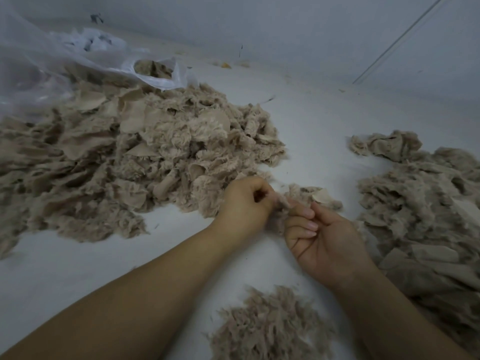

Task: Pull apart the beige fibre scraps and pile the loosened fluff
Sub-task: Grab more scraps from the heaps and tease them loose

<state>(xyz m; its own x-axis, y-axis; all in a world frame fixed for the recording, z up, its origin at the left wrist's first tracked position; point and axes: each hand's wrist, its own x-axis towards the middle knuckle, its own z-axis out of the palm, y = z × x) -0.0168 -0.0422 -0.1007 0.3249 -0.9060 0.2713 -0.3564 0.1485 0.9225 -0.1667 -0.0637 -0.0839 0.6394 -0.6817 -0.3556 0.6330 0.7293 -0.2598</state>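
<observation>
A big heap of beige fibre scraps (124, 157) covers the left and middle of the white surface. My left hand (244, 203) and my right hand (319, 237) meet in front of it, both pinching one small beige scrap (281, 202) stretched between their fingertips. Just behind the hands lies a small clump of scraps (314, 194). A low pile of loosened fluff (270, 326) sits near me, between my forearms. Another mass of beige scraps (426, 219) spreads along the right side.
A clear plastic bag (78, 61) holding more beige scraps lies at the back left, partly over the big heap. A grey wall (311, 27) rises behind the white surface (311, 126). Small bits of debris (226, 64) lie near the wall.
</observation>
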